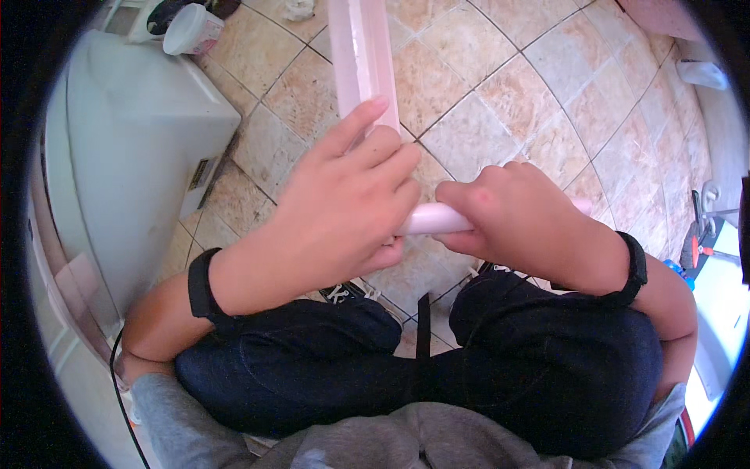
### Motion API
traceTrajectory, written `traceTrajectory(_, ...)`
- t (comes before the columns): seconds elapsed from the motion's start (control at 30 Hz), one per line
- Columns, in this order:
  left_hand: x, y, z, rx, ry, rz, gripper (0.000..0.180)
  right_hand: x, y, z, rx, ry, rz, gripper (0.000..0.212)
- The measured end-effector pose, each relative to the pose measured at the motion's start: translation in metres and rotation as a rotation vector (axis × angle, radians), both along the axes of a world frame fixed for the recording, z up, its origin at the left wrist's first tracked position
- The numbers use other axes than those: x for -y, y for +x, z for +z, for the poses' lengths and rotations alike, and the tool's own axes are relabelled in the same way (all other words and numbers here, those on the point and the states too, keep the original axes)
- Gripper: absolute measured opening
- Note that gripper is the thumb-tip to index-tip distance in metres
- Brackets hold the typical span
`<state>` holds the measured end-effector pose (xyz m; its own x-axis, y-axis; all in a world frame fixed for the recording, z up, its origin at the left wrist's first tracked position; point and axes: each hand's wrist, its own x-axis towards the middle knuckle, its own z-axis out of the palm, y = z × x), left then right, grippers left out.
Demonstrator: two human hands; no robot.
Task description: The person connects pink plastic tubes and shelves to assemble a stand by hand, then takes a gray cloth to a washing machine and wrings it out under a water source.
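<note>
Two hands do the holding: my right hand [512, 205] is wrapped firmly round a smooth pink tube [431, 220], fingers curled under and out of sight, while my left hand [344, 199] is curled over the near end of a long pink strip [364, 59], its index finger stretched across the strip's ridged face. The tube spans the gap between my fists, its left end vanishing at my left palm and a short bit showing beyond my right wrist; whether tube and strip are joined there, I cannot tell. To do this well, I judge it best to keep the right grip steady and let the left fingers guide, pressing evenly so that the thin-looking strip doesn't kink. All of it is held up in front of my knees, over the tiled floor [476, 117], with the strip running away from me past the top edge of view. Its far end is hidden, so any swing wants care: a white appliance [141, 117] and a white tub [187, 31] stand to the left.
</note>
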<state>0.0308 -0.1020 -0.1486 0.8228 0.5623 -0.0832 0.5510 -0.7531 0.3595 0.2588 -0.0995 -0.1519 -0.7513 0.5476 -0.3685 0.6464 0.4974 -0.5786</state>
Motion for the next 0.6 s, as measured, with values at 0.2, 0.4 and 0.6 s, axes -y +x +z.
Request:
traceTrajectory(0.2,-0.002,0.009,0.016,-0.035,0.472,0.239,0.052,-0.018,-0.008,0.012,-0.164,0.095,-0.117,0.028)
traceTrajectory(0.4,-0.01,-0.009,0.059,0.013,0.667,0.365,0.047,-0.035,-0.033,0.077,-0.218,-0.378,-0.352,0.026)
traceTrajectory(0.6,0.0,-0.016,0.086,0.095,0.753,0.349,0.044,-0.026,-0.034,0.113,-0.351,-0.638,-0.379,0.016)
